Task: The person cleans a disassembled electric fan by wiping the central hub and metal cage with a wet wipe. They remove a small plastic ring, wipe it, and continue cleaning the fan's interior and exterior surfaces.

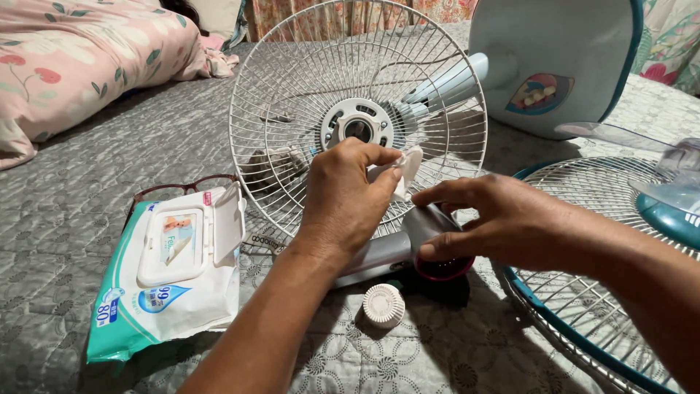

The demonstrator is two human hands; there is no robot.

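My left hand [343, 197] pinches a white wet wipe [402, 169] against the wires of a white rear fan grille [292, 87] that stands tilted on the bed. Close beside it, my right hand [503, 222] holds the head of a grey hair dryer [408, 248] with a pink rim, which lies on the grey quilt below the grille. A small round white ribbed cap [383, 305] rests on the quilt just in front of the dryer.
An open pack of wet wipes [164, 284] lies at the left, with red-framed glasses [182, 188] behind it. A second grille with a teal rim [583, 321] and clear fan blades [671, 182] sit at the right. The fan's pale blue base [554, 58] stands behind. A pink floral pillow [80, 58] is at the far left.
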